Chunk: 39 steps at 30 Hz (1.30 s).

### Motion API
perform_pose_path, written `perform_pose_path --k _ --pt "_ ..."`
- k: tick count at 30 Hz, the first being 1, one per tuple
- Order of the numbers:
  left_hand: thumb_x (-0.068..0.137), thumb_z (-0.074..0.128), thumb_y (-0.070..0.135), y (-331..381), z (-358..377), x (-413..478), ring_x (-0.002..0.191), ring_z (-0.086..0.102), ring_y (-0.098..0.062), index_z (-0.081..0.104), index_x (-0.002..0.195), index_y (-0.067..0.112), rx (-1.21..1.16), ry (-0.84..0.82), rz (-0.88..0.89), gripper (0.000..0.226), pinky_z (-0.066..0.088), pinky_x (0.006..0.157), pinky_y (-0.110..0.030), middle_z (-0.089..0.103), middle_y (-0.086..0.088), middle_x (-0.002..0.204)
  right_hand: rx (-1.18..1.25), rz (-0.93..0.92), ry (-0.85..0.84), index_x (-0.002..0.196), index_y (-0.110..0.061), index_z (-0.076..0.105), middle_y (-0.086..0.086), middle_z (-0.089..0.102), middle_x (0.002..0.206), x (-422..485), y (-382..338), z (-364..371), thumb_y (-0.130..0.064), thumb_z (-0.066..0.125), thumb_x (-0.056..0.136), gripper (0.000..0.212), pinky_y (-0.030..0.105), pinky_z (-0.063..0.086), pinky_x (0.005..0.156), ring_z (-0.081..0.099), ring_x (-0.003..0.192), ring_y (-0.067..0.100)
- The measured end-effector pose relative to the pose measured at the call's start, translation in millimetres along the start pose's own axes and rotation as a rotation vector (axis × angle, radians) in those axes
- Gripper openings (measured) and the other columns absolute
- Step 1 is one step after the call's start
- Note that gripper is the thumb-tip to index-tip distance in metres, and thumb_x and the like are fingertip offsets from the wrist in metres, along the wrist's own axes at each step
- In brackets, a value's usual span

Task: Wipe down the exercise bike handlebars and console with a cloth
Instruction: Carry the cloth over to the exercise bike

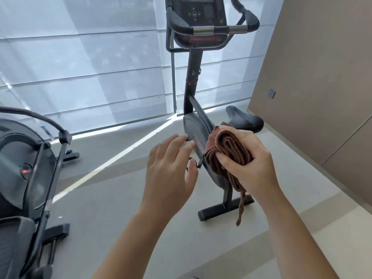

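Cloth (231,156) bunched in right hand (247,158), tail hanging down.

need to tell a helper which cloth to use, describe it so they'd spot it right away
Find the upright exercise bike by the window blinds. In front of it, the right hand grips the cloth: a folded, reddish-brown towel with one end dangling, the only fabric item here.

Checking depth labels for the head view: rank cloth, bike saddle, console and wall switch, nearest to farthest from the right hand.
1. cloth: folded, gripped in the right hand.
2. bike saddle: just above and beyond the hand, on the right.
3. wall switch: higher up on the right wall.
4. console: top of the frame, at the head of the bike's post.
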<state>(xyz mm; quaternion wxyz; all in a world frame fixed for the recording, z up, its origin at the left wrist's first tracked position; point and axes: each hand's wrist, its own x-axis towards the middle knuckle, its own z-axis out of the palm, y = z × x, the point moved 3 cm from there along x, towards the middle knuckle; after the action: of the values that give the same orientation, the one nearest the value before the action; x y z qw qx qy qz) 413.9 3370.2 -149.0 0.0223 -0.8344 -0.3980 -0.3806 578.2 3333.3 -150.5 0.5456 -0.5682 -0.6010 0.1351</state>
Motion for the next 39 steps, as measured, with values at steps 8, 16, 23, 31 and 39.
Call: perform_pose_path --k 8,16,23,31,39 --pt "0.084 0.044 0.019 -74.7 67.4 98.6 0.112 0.052 -0.028 0.063 0.107 0.004 0.011 0.021 -0.028 0.033 0.036 0.095 -0.039 0.064 -0.012 0.114 0.021 0.0 -0.053 0.116 -0.042 0.056 0.001 0.059 0.112 124.6 64.8 39.4 -0.016 0.073 0.076 0.051 0.016 0.045 0.091 0.055 0.109 0.012" --pt "0.085 0.044 0.02 -176.9 126.4 204.7 0.113 0.053 -0.033 0.062 0.109 0.004 -0.022 0.05 -0.003 0.034 0.03 0.099 -0.037 0.063 -0.014 0.116 -0.047 -0.004 0.001 0.113 -0.048 0.055 -0.01 0.058 0.109 250.7 115.3 99.4 -0.023 0.074 0.073 0.05 0.003 0.04 0.081 0.054 0.103 -0.002" --pt "0.085 0.044 0.019 -275.8 158.6 315.0 0.114 0.053 -0.032 0.063 0.109 0.004 -0.061 0.045 0.046 0.034 0.035 0.097 -0.041 0.062 -0.014 0.117 -0.084 -0.063 0.056 0.113 -0.048 0.054 -0.01 0.058 0.109 381.0 126.5 158.7 -0.018 0.072 0.073 0.053 0.001 0.038 0.081 0.053 0.102 -0.007" --pt "0.084 0.047 0.018 -343.7 198.0 408.9 0.114 0.053 -0.031 0.062 0.108 0.005 -0.043 0.076 0.13 0.032 0.035 0.097 -0.039 0.063 -0.013 0.116 -0.147 -0.097 0.054 0.119 -0.038 0.056 -0.008 0.057 0.11 484.0 155.6 197.6 -0.017 0.073 0.074 0.052 0.0 0.038 0.081 0.052 0.103 -0.005" --pt "0.085 0.043 0.019 -386.1 264.6 591.1 0.112 0.055 -0.033 0.063 0.107 0.004 -0.044 0.213 0.165 0.034 0.037 0.096 -0.042 0.063 -0.015 0.115 -0.228 -0.277 0.13 0.12 -0.029 0.056 0.002 0.06 0.113 682.2 191.4 173.1 -0.012 0.073 0.075 0.051 0.007 0.041 0.088 0.054 0.106 0.004"
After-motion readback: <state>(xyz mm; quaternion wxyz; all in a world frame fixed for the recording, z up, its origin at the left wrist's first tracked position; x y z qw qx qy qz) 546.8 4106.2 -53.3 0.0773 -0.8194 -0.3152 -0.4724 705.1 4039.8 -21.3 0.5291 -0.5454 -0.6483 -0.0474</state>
